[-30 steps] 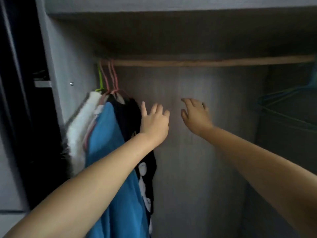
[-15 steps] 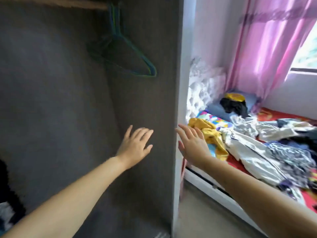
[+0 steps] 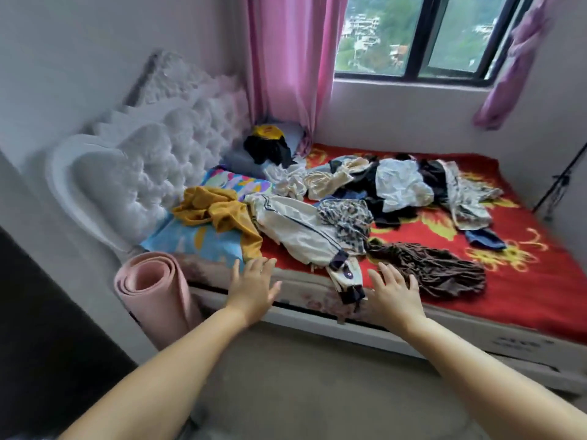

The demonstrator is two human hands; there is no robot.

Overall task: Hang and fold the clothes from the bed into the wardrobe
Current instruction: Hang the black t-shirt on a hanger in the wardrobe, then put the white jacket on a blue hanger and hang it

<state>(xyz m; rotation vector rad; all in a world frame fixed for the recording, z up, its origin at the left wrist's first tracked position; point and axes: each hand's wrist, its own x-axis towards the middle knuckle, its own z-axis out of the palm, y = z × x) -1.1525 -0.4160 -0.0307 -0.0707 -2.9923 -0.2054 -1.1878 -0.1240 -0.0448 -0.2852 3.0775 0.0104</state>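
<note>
Both hands empty, fingers spread: left hand [image 3: 254, 289] & right hand [image 3: 395, 292] reach twd bed [image 3: 444, 331] edge. Cream jacket [image 3: 301, 230] nearest, between them; brown garment [image 3: 432, 268] just right of it. Take one piece only, by collar/shoulders, lift clear of pile

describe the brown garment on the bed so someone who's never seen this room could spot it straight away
Start at the bed with the red flowered blanket under the window. Along its near edge, just beyond the right hand, lies the brown garment, crumpled in a dark heap. It is the only plain chocolate-brown piece; the cream jacket with navy trim to its left is pale.
</note>
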